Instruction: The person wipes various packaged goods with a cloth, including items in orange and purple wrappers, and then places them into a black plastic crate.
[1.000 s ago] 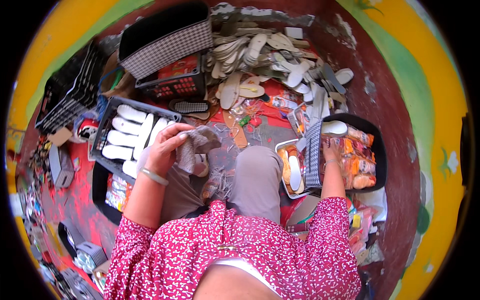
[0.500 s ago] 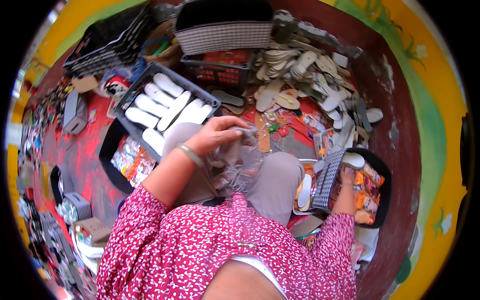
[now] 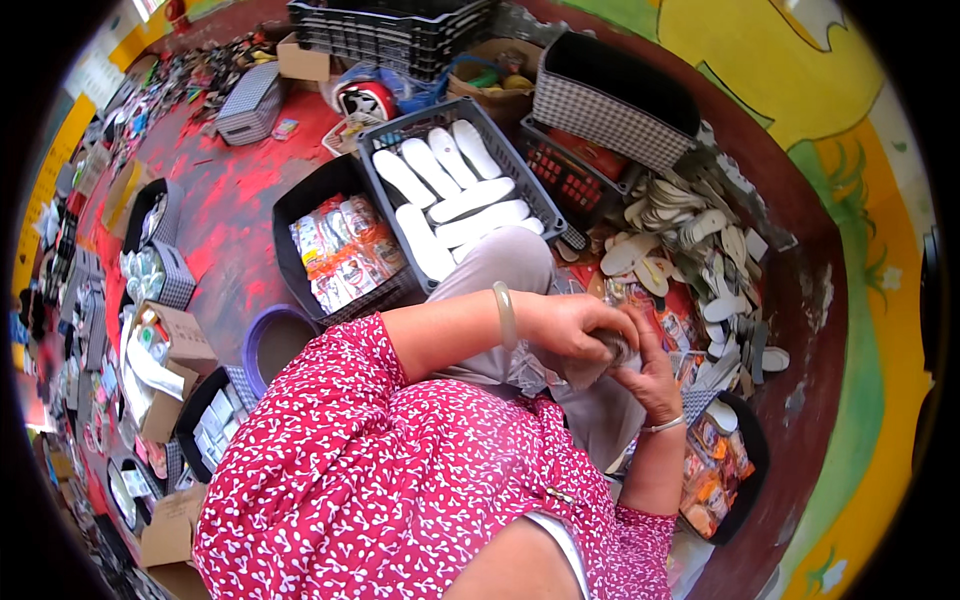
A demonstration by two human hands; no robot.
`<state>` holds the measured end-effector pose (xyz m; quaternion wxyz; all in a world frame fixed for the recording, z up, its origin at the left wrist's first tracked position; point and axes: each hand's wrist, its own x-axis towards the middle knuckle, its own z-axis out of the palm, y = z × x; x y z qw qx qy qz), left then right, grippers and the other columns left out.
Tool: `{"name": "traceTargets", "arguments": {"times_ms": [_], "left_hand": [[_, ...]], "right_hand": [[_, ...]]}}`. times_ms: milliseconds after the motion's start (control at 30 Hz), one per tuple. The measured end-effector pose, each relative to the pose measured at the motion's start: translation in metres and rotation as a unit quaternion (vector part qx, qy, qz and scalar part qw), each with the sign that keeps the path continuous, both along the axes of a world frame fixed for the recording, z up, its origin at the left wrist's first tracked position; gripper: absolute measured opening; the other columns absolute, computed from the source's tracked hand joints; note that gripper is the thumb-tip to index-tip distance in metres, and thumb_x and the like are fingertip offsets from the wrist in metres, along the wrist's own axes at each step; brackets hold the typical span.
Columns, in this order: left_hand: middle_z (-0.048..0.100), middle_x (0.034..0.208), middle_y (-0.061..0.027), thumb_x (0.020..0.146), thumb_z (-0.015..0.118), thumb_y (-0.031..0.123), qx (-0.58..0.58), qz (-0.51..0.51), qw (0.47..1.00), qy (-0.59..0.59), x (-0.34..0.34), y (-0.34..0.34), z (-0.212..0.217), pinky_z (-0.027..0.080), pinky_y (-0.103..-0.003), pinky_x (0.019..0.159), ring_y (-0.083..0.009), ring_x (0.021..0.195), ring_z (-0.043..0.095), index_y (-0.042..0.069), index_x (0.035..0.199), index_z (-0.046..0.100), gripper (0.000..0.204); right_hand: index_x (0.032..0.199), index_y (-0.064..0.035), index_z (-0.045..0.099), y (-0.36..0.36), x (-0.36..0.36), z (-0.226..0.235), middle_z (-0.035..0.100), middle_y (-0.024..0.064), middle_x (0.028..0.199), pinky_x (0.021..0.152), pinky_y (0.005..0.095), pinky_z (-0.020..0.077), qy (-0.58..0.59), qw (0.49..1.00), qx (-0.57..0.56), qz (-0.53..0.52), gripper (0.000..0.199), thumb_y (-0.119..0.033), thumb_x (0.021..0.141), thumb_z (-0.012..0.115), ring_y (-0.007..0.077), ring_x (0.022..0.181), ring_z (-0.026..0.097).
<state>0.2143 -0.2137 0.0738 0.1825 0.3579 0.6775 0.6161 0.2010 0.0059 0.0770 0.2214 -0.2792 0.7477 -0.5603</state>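
A soft grey-brown fabric piece (image 3: 583, 372) is held above my lap, between my knees. My left hand (image 3: 572, 325) is closed round its upper side, knuckles up, with a pale bangle on the wrist. From the other side my right hand (image 3: 652, 378) meets it, thumb and fingers closed on the fabric's right end. My fingers hide most of the piece, so its full shape cannot be made out. Clear plastic and loose pale threads (image 3: 527, 372) lie on my lap below the left wrist.
Ahead, a grey crate (image 3: 545, 195) holds white insoles. Beside it stands a black bin (image 3: 285, 225) of packets. Loose soles (image 3: 690, 225) are heaped at the right wall. A basket (image 3: 757, 440) with orange packets sits by my right forearm; a purple bucket (image 3: 250, 352) is left.
My right hand has come out of the right-hand basket to the fabric piece in my left hand. My view has turned, and both hands now work together over my lap.
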Motion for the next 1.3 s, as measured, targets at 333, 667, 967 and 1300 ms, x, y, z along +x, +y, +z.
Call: {"name": "traceTargets", "arguments": {"times_ms": [333,667,967,1300], "left_hand": [[0.061,0.097,-0.0158,0.073,0.061,0.009,-0.112,0.122,0.986,-0.009,0.064,-0.056,0.047,0.048,-0.036,0.079,-0.0291,0.088,0.061,0.008,0.129,0.04,0.06],[0.031,0.14,-0.012,0.068,0.078,0.034,0.149,0.202,0.962,-0.107,0.078,-0.092,0.007,0.018,-0.036,0.109,-0.0214,0.131,0.027,0.01,0.142,0.022,0.097],[0.054,0.119,-0.0074,0.074,0.067,0.004,0.341,0.301,0.88,-0.134,0.09,-0.135,0.009,0.039,-0.032,0.096,-0.018,0.11,0.051,0.002,0.129,0.041,0.061],[0.061,0.101,-0.0114,0.074,0.052,-0.008,0.295,0.718,0.609,-0.163,0.27,-0.297,-0.109,0.053,-0.034,0.074,-0.0208,0.089,0.062,-0.001,0.113,0.051,0.039]], "right_hand": [[0.106,0.0023,0.059,-0.02,0.025,0.033,0.061,0.0041,0.096,0.064,0.0214,0.046,-0.058,0.997,-0.034,0.032,0.029,-0.016,0.083,0.061,0.0091,0.077,0.057],[0.118,0.0022,0.05,-0.11,0.028,0.053,0.057,0.0126,0.115,0.095,0.0399,0.0411,-0.289,0.888,-0.352,-0.063,0.04,-0.025,0.09,0.047,0.0253,0.106,0.056],[0.112,-0.0001,0.05,-0.224,0.028,0.062,0.058,0.0076,0.103,0.088,0.0313,0.0421,-0.318,0.883,-0.344,0.03,0.027,-0.009,0.086,0.048,0.0175,0.096,0.056],[0.119,0.0026,0.052,-0.27,-0.001,-0.033,0.054,0.014,0.12,0.097,0.0298,0.036,-0.065,0.992,0.008,0.11,0.035,-0.008,0.085,0.051,0.0214,0.115,0.049]]}}
